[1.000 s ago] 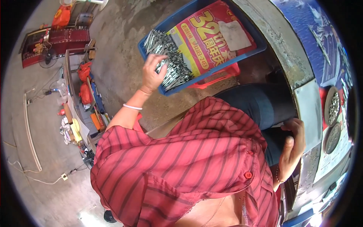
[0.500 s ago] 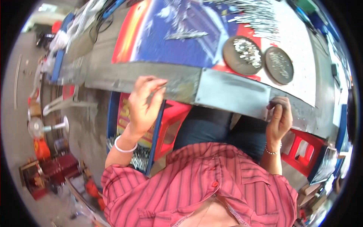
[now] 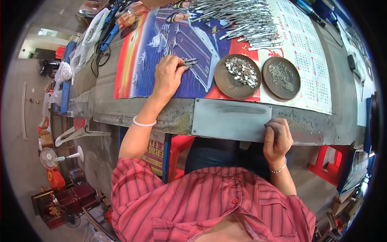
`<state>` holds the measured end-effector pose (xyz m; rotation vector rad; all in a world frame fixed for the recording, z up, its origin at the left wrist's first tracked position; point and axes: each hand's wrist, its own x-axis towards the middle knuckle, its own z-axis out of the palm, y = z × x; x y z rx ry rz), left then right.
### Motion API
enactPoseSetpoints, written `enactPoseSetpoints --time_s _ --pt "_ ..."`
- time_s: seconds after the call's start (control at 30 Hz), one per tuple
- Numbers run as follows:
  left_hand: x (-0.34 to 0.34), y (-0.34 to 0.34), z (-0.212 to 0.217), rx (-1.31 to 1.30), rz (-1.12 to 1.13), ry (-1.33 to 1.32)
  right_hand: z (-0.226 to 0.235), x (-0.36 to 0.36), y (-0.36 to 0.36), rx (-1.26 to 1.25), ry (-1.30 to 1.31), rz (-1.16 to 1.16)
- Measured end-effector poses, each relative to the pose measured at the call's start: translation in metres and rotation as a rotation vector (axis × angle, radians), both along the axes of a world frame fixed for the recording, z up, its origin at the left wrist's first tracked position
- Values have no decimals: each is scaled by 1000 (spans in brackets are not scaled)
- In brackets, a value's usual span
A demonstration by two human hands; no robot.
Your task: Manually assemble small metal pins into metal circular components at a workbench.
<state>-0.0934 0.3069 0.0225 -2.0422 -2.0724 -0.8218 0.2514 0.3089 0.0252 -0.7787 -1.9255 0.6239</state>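
Observation:
On the blue poster, my left hand (image 3: 167,76) has its fingers bent and pinched at a small heap of thin metal strips (image 3: 190,62), whose ends stick out past the thumb; the hand covers the rest. My right hand (image 3: 278,139) is curled closed at the table's front edge, beside the right end of a grey metal plate (image 3: 231,121). Whatever its fingers hold, if anything, cannot be made out. Beyond the plate sit two round brown dishes: the left dish (image 3: 223,82) holds small silvery discs (image 3: 242,72), the right dish (image 3: 278,93) small thin metal pieces (image 3: 282,76).
A large pile of metal strips (image 3: 250,24) covers the poster's far side. Blue-handled tools with cables (image 3: 107,40) and a clear plastic bag (image 3: 90,30) lie at the far left. A blue pen-like tool (image 3: 306,8) is at the far right. Red stools (image 3: 328,163) stand below the table.
My left hand has moved from the front edge forward onto the poster, to the small heap of strips. My right hand stays closed by the plate. The view has shifted.

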Motion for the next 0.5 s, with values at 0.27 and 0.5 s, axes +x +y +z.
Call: enactPoseSetpoints --time_s 0.27,0.5 --pt "2 -31 5 129 152 -505 1 -2 0 5 -24 8" --pt "70 -87 45 183 -57 -939 18 12 10 -263 -37 -22"
